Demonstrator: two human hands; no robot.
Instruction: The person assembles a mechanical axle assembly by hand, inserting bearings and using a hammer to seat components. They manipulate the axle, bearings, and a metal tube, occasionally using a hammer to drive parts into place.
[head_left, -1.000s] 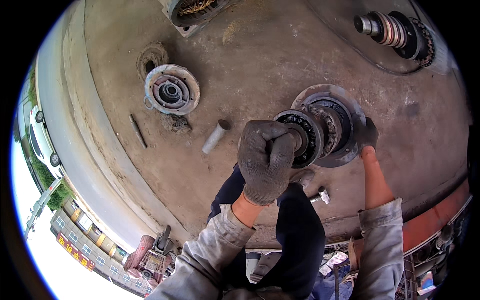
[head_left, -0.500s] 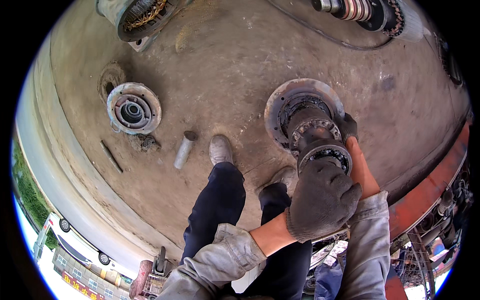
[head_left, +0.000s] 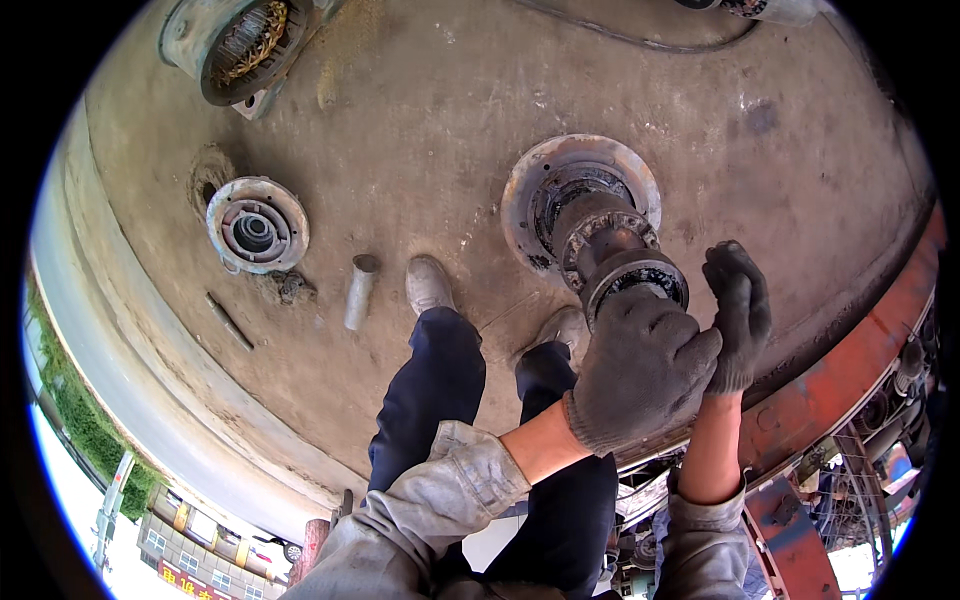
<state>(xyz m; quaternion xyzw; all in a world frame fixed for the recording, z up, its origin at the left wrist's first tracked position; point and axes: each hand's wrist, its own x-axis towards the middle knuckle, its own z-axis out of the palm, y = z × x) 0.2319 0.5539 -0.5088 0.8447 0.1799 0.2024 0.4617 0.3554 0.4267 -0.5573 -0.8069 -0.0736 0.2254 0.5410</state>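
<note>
A greasy stepped metal shaft (head_left: 612, 243) with ring-shaped collars stands upright in a rusty round flange (head_left: 524, 183) on the ground to the right of my feet. My gloved left hand (head_left: 645, 370) is closed around the shaft's upper end, just above the top ring (head_left: 655, 275). The end inside that fist is hidden. Beside it, my gloved right hand (head_left: 738, 310) is raised clear of the shaft, its fingers stretched upward and nothing in it. Black grease coats the shaft and the flange's inner hub.
To the left lie a second round flanged cover (head_left: 222, 212), a short metal tube (head_left: 359, 295) and a thin rod (head_left: 229, 322). A motor housing with windings (head_left: 190, 50) lies at the far left. A red metal beam (head_left: 830, 395) edges the right side. A cable (head_left: 640, 42) crosses the far ground.
My right hand has let go of the shaft's side and drawn back beside my left hand. My left hand keeps its grip on top. The whole view has shifted slightly.
</note>
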